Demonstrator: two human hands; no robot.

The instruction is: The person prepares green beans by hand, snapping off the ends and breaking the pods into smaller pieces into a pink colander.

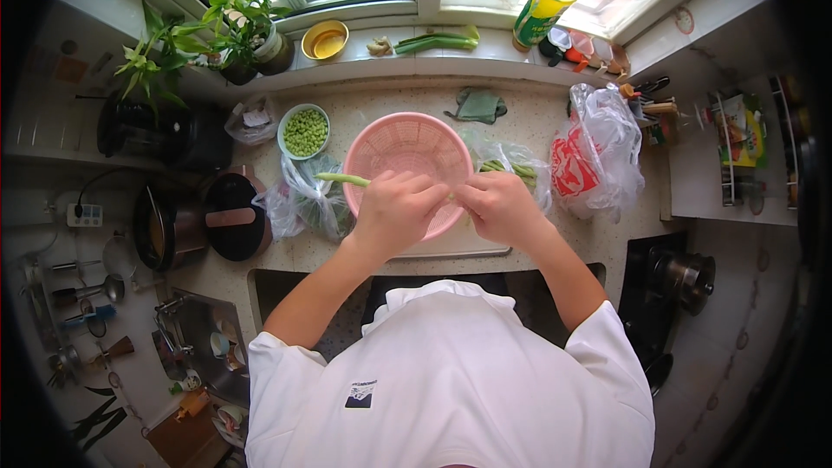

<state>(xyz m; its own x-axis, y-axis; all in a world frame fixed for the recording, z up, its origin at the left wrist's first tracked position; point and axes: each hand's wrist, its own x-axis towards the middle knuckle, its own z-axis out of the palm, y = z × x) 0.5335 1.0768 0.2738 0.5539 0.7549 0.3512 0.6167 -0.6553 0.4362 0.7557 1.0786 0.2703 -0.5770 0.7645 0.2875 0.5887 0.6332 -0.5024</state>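
Above the near part of a pink plastic basket (408,118), my left hand (398,211) grips a long green bean (341,178), whose free end sticks out to the left. My right hand (497,206) pinches at the bean's other end, its fingertips close to those of my left hand. The basket's slotted bottom shows beyond my hands, and I see no beans on that part. Right of the basket, more green beans (513,170) lie in a clear plastic bag, partly behind my right hand. A bowl of shelled green peas or beans (305,132) stands at the basket's upper left.
A white board (455,249) lies under the basket's near side. Knotted plastic bags (315,198) sit at the left, a larger white and red bag (598,149) at the right. Beyond is a green cloth (479,106). A sink (218,338) is at lower left, a stove (650,299) at right.
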